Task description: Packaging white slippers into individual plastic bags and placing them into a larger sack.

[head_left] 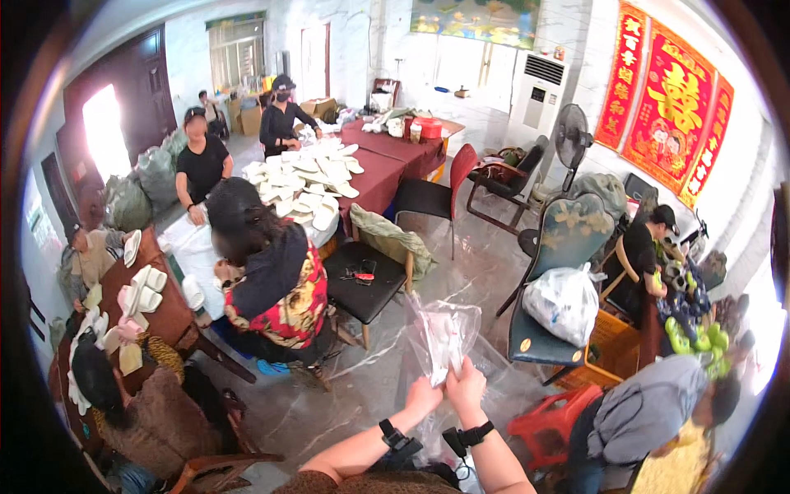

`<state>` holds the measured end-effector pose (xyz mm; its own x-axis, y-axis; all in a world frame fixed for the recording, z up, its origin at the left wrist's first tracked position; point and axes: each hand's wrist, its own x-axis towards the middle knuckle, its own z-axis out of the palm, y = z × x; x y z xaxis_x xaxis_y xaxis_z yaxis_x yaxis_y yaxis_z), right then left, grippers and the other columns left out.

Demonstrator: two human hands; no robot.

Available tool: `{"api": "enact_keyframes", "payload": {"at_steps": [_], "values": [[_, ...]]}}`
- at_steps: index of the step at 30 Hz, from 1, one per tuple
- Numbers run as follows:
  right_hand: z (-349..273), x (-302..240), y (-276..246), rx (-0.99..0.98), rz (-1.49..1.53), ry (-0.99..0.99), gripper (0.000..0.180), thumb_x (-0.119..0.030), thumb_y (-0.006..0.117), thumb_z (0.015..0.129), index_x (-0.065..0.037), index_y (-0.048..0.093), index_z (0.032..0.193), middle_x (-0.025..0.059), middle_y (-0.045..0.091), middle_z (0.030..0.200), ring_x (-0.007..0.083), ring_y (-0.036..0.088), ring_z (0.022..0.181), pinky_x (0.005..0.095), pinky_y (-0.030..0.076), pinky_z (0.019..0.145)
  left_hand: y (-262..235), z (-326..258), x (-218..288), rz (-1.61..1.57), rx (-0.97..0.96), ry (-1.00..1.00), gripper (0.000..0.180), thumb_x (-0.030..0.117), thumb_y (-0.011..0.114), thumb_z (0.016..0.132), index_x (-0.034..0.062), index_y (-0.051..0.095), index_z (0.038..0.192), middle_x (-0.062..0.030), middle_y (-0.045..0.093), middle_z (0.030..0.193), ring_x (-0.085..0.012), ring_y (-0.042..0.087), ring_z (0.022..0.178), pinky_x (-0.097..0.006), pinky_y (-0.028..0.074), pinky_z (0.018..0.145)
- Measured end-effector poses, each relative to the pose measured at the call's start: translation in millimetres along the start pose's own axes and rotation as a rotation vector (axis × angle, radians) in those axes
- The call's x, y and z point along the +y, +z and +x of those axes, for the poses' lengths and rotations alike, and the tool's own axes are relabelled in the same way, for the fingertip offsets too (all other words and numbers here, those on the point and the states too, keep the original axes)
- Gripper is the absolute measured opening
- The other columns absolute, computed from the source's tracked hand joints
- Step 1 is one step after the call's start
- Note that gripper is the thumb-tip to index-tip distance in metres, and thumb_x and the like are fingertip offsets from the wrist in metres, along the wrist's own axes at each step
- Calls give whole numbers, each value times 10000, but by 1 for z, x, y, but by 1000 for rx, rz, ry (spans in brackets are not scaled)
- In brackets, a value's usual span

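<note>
My left hand [424, 396] and my right hand [467, 387] are close together in front of me, fingers closed on the lower end of a clear plastic bag [448, 323]. The bag stands up from my hands, its film loose and crinkled. Something whitish with a pinkish tint shows through it, too blurred to name. More clear plastic film [485, 362] spreads behind and below my hands. Dark straps with small devices circle both my wrists.
Ahead is a black-seated chair [359, 290] with small red and dark items. White slippers [309, 177] heap on a red-covered table [380, 156]. To the right are a teal chair [535, 333] bearing a stuffed plastic bag [562, 303] and a red stool [539, 424]. Several people work around.
</note>
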<state>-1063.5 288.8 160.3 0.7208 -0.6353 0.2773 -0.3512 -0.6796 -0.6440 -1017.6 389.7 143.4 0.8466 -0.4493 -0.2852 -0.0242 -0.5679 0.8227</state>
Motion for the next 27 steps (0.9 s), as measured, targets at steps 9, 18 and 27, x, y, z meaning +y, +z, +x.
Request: {"api": "enact_keyframes", "payload": {"at_steps": [9,18,27], "values": [[301,63,42,67,59,49,240,-207,664,745,-16,619,884,234,610,672,441,610,675,491,479,617,33,300,103,-108,-12,126,376,316,614,807,-3,663,999,-265,657,833,-413,653,841,-477,515,722],[602,116,120,-47,74,-114,327,-298,694,781,-8,574,872,216,594,622,428,604,627,490,467,565,7,577,179,-611,-32,-1,194,123,656,843,-24,658,968,-40,662,788,-120,605,627,-296,492,557],[872,115,229,-137,158,-193,318,-243,733,762,23,568,819,186,563,551,397,586,552,454,462,545,-103,808,204,-792,168,38,173,91,669,832,-23,671,962,-23,659,820,-93,603,740,-262,487,647]]}}
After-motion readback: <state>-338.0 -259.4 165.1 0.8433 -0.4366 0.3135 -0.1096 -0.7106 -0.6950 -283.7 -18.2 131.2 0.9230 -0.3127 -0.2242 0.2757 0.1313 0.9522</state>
